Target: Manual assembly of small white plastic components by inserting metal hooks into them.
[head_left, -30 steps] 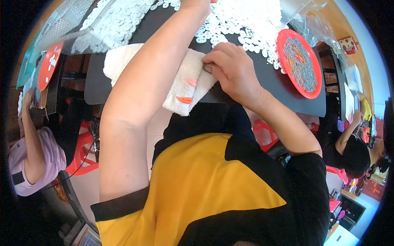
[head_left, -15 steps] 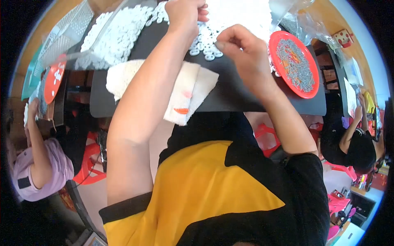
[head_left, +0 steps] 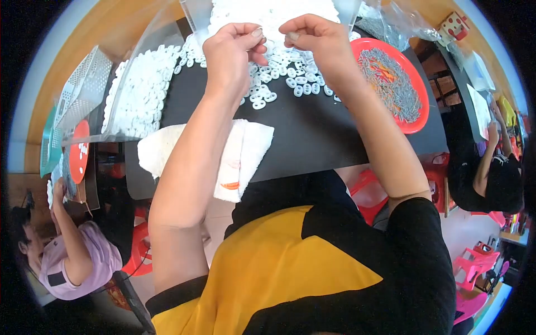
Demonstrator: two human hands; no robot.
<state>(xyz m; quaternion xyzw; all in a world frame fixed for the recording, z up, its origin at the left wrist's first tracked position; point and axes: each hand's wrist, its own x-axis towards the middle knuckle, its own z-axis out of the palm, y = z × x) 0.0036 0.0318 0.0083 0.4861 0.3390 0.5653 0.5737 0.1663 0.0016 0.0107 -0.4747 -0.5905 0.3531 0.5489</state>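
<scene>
My left hand (head_left: 231, 53) is raised over a spread of small white oval plastic pieces (head_left: 298, 84), which have two holes each. Its thumb and forefinger are pinched together; a sliver of white shows at the tips, too small to name against the white behind. Facing it a short gap away, my right hand (head_left: 324, 47) has thumb and forefinger closed in a pinch, and whatever it holds is hidden. Beside my right forearm lies a red plate (head_left: 422, 106) heaped with slim grey screw-like pieces (head_left: 399, 92). Under my left forearm rests a folded white cloth (head_left: 251, 145) with an orange mark.
A clear bin (head_left: 125, 134) of white pieces stands at the left, with a larger white heap (head_left: 273, 14) at the far side. Clear plastic bags (head_left: 396, 22) lie behind the plate. Co-workers sit left (head_left: 84, 257) and right (head_left: 497, 173).
Both hands have come to the same height, facing each other: the left has moved down and slightly left, the right slightly up. The whole view has also shifted and turned somewhat.
</scene>
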